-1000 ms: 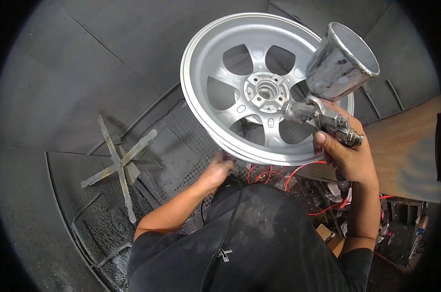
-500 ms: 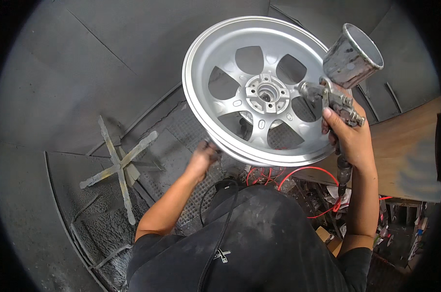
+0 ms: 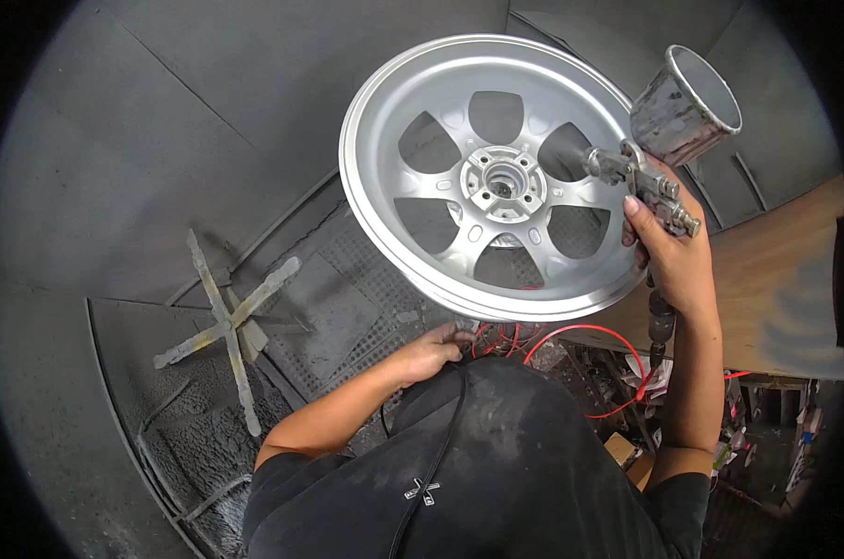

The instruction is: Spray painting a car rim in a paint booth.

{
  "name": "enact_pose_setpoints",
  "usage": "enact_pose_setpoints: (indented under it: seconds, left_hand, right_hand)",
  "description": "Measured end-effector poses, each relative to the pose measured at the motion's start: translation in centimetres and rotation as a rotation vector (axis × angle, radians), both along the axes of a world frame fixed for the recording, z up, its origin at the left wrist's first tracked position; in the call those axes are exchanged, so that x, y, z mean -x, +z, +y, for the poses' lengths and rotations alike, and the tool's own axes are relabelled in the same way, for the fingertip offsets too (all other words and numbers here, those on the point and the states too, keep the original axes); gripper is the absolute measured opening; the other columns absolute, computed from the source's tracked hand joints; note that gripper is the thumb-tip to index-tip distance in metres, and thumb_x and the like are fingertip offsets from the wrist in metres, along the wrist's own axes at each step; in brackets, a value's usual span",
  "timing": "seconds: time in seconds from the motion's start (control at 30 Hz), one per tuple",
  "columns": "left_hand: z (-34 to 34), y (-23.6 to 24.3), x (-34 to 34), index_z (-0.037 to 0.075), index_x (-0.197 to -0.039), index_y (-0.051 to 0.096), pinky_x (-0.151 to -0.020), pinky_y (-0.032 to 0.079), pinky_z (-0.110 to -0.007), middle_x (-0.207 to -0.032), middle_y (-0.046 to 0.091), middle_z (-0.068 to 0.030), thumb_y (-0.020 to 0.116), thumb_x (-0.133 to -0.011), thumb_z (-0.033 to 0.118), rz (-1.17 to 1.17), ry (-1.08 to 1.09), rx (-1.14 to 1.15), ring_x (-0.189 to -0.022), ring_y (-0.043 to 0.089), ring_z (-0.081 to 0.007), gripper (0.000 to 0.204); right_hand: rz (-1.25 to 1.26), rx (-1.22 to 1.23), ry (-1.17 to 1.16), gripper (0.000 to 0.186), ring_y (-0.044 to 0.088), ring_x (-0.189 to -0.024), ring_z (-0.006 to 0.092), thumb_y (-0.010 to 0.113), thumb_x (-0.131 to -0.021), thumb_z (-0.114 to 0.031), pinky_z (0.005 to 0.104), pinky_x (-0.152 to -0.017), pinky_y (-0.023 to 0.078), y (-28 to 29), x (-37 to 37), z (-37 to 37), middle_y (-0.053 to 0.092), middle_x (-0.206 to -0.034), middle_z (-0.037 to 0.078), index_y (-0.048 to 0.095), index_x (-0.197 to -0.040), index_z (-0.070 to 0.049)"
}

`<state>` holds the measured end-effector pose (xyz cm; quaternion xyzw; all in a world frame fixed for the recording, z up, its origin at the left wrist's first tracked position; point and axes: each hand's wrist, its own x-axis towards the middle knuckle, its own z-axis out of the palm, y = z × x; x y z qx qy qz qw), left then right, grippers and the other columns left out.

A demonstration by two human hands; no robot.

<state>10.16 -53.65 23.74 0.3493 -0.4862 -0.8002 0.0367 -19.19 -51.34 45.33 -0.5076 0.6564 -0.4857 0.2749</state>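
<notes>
A silver alloy wheel [image 3: 425,184] is tilted in front of me, its spokes and central hub facing up. My right hand [image 3: 669,247] grips a spray gun [image 3: 638,175] at the right side of the wheel. The gun's nozzle points left across the spokes, and a paint-stained metal cup [image 3: 683,116] sits on top of it. My left hand [image 3: 433,354] is just below the wheel's near rim, with fingers stretched to the right and nothing seen in them. Whether its fingertips touch the rim I cannot tell. What supports the wheel is mostly hidden beneath it.
On the left stands a paint-crusted cross-shaped stand [image 3: 228,324]. A red hose [image 3: 618,337] loops below the wheel. Grey panels [image 3: 161,140] rise behind, a wooden board [image 3: 767,279] lies at right, and clutter [image 3: 646,429] fills the space under it.
The wheel has turned and shifted slightly left. My left hand has moved right and nearer to me along the lower rim. The spray gun has moved slightly right.
</notes>
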Motion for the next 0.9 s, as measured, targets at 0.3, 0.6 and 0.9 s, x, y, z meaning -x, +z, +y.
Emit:
enact_pose_setpoints:
  seconds: [0.3, 0.6, 0.9]
  left_hand:
    - [-6.8, -1.2, -2.6, -0.006, -0.124, 0.047, -0.083, 0.052, -0.034, -0.110, 0.060, -0.0139, 0.049, -0.082, 0.002, -0.088, 0.716, -0.157, -0.096, 0.061, -0.0215, 0.043]
    - [-3.0, 0.7, -0.5, 0.002, -0.130, 0.040, -0.080, 0.054, -0.032, -0.115, 0.056, -0.0134, 0.042, -0.085, -0.004, 0.032, 0.707, -0.342, -0.104, 0.059, -0.0223, 0.045]
    - [-0.5, 0.4, 1.1, -0.008, -0.123, 0.047, -0.090, 0.052, -0.037, -0.118, 0.057, -0.0169, 0.042, -0.086, -0.002, -0.017, 0.545, -0.452, -0.111, 0.059, -0.0272, 0.038]
  right_hand:
    - [-0.184, -0.143, 0.144, 0.049, 0.053, -0.065, 0.0068, 0.069, -0.087, -0.015, 0.0221, -0.057, 0.044, 0.3, -1.8, 1.5, 0.061, -0.080, 0.002, 0.053, -0.130, 0.000]
    - [0.042, 0.049, -0.051, 0.044, 0.053, -0.067, 0.0078, 0.067, -0.088, -0.011, 0.0231, -0.059, 0.045, -1.0, -0.2, 1.0, 0.063, -0.087, 0.003, 0.054, -0.129, 0.000]
    - [-0.071, 0.010, -0.005, 0.042, 0.053, -0.066, 0.0077, 0.065, -0.089, -0.007, 0.0224, -0.059, 0.046, -1.3, -1.5, 2.3, 0.065, -0.089, 0.003, 0.054, -0.129, -0.001]
